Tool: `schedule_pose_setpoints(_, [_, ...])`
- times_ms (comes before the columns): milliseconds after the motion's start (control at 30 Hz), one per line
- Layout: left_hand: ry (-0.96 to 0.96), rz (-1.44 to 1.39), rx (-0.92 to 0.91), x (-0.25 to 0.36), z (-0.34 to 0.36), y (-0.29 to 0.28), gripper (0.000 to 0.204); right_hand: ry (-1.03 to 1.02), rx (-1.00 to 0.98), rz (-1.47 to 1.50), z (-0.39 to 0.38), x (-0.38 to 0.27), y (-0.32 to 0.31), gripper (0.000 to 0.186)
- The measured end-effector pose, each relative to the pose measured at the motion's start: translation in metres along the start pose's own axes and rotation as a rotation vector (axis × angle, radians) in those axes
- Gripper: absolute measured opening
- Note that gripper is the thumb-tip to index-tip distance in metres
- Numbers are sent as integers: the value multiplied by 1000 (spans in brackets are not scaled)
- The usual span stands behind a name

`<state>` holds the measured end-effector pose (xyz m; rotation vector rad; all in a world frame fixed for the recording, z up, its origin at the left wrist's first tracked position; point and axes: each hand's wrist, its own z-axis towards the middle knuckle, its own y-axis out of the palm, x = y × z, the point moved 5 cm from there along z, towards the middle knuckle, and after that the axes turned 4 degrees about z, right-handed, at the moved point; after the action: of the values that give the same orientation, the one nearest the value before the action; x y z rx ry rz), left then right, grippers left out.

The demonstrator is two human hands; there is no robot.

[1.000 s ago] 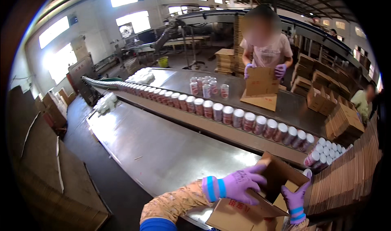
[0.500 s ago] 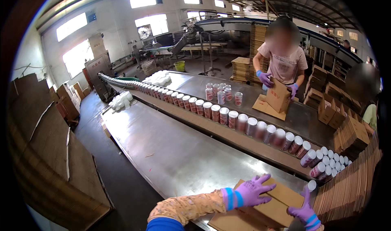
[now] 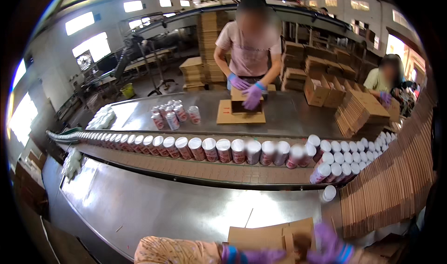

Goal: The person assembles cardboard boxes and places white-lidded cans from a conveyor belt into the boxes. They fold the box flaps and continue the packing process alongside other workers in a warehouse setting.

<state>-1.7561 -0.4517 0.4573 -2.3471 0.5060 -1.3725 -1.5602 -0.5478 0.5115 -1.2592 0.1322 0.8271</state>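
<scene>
At the lower edge a brown cardboard box (image 3: 257, 238) stands on the metal table in front of me, its flaps folded outward beside a dark opening. My left hand (image 3: 258, 256), in a purple glove with a blue band, reaches across the box's near side; the frame edge cuts off part of it. On the box's right, next to a raised flap (image 3: 301, 226), is my right hand (image 3: 326, 246), also purple-gloved and smeared by motion. The fingers of both hands are too hidden or blurred to read. A lone white-topped can (image 3: 328, 193) stands beyond the right hand.
A conveyor (image 3: 223, 173) carries a row of cans (image 3: 209, 150), bunched at the right. Flat cartons (image 3: 386, 185) are stacked upright on my right. Across the conveyor, a co-worker's gloved hands (image 3: 251, 94) handle a carton (image 3: 242, 117) near several loose cans (image 3: 172, 119).
My view has swung to the right. My spread left hand has come off the box's top toward its near side. The box's flaps now stand outward. The co-worker's carton has been tipped over.
</scene>
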Motion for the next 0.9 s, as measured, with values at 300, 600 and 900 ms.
schedule_pose_setpoints(300, [-479, 925, 916, -133, 72, -232, 89, 179, -175, -713, 305, 165, 96, 94])
schedule_pose_setpoints(600, [-236, 658, 788, -17, -22, -123, 78, -14, -228, -565, 177, 46, 49, 78])
schedule_pose_setpoints(900, [-276, -287, -262, -58, -10, -6, 53, 240, -1348, 235, 114, 15, 141, 69])
